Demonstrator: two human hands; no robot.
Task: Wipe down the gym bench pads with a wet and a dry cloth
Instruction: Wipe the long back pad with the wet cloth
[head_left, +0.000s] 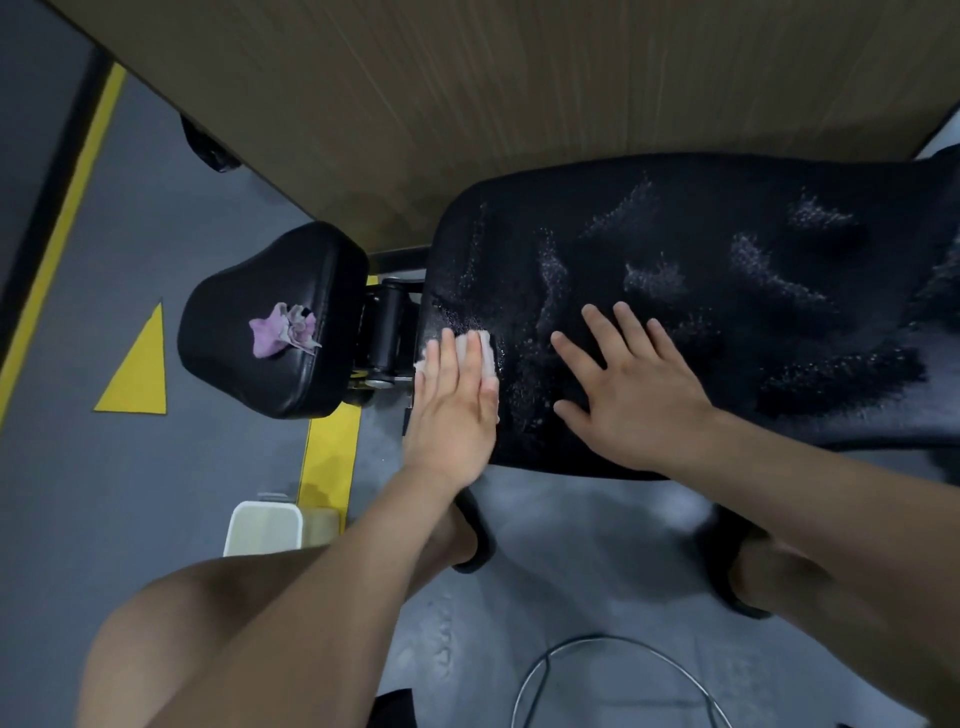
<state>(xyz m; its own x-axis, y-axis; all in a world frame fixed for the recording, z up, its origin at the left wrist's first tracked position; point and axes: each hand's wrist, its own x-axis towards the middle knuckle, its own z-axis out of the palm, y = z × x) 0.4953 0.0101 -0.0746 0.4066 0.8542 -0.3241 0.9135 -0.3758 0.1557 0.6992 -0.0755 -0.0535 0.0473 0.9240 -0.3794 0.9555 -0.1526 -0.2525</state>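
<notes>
The long black padded bench back lies across the upper right of the view, its textured surface streaked with pale patches of droplets or foam. The left hand lies flat at the pad's left end, its 4 fingers straight and pressed close together on top of a small whitish cloth. Most of that cloth is hidden beneath them, so it cannot be told whether it is wet or dry. Just beside it, the right hand rests palm down on the bare pad, fingers spread apart and thumb held out to the side, holding nothing. To the left, across a black hinge roller, sits the smaller black rounded seat pad, and on top of it lies a crumpled lilac cloth, well apart from both hands. Below the seat pad, a white rectangular bin stands on the grey floor, which is marked with a yellow triangle. A brown wood-grain panel runs behind the bench.
</notes>
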